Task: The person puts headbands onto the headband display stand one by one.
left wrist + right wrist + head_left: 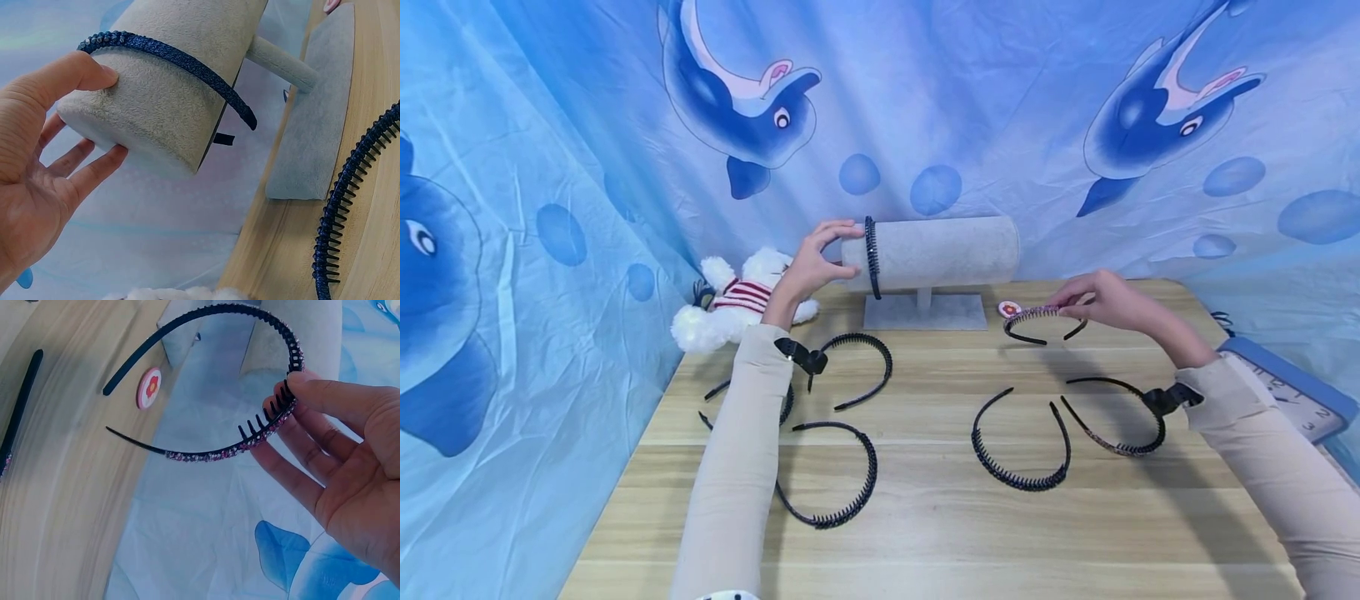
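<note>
My left hand point(811, 262) grips the left end of a grey plush roll on a headband display stand point(955, 250), thumb on the roll and fingers at its end face. Around the roll, beside that hand, sits a dark blue toothed headband point(181, 59). At the stand's right, my right hand point(1101, 302) pinches a black headband with pink and silver beads point(209, 455) by the middle of its arch. This headband point(1033, 313) is off the table in the right wrist view, its two ends pointing away from the palm.
Several toothed headbands lie on the wooden table, among them one point(1018, 483) in front and one point(868, 475) at left. A white plush toy point(741, 292) sits back left, a small flower disc point(1009, 309) right of the stand's base, and a blue-framed clock point(1300, 392) at the right edge.
</note>
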A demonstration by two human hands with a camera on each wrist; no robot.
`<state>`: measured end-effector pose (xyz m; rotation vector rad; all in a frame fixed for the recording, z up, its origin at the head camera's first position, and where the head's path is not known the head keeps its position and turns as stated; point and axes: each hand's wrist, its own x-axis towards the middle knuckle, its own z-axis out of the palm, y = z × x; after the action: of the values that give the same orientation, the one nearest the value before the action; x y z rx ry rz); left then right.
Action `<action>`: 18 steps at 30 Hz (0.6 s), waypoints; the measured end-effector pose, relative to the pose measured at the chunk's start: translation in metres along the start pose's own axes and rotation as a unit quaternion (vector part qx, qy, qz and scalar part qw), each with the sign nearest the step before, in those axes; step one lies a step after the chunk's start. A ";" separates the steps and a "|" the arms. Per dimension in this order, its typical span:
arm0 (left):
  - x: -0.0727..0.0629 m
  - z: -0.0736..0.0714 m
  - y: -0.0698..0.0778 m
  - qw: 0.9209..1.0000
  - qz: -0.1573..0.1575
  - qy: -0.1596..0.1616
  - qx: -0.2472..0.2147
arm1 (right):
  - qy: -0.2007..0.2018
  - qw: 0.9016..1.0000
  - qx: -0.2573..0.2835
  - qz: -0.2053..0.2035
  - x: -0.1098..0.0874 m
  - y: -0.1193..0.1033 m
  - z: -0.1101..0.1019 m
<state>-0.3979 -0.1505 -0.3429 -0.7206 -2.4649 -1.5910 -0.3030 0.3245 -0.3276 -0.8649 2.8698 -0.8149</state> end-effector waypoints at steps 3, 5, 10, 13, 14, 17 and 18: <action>0.000 0.000 0.001 1.000 -0.001 -0.001 -0.001 | 0.012 1.000 -0.025 0.011 -0.001 0.002 -0.005; 0.000 0.000 0.001 1.000 -0.002 -0.001 -0.001 | 0.021 0.999 -0.038 0.022 -0.002 0.003 -0.011; -0.001 0.000 0.002 1.000 -0.002 0.000 0.004 | 0.060 0.995 -0.052 0.055 -0.004 0.005 -0.028; -0.001 0.000 0.002 1.000 0.001 0.000 0.004 | 0.110 0.989 -0.048 0.082 -0.005 0.005 -0.038; -0.002 0.000 0.002 1.000 0.002 0.000 0.003 | 0.130 0.986 -0.048 0.087 -0.004 0.005 -0.040; -0.002 0.000 0.002 1.000 0.000 0.000 -0.001 | 0.191 0.975 -0.030 0.106 -0.003 0.001 -0.045; -0.001 0.000 0.001 1.000 -0.001 0.000 -0.002 | 0.214 0.970 -0.025 0.109 -0.002 -0.001 -0.046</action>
<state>-0.3960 -0.1504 -0.3425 -0.7200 -2.4645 -1.5971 -0.3091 0.3466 -0.2880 -0.3991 3.2848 -1.0128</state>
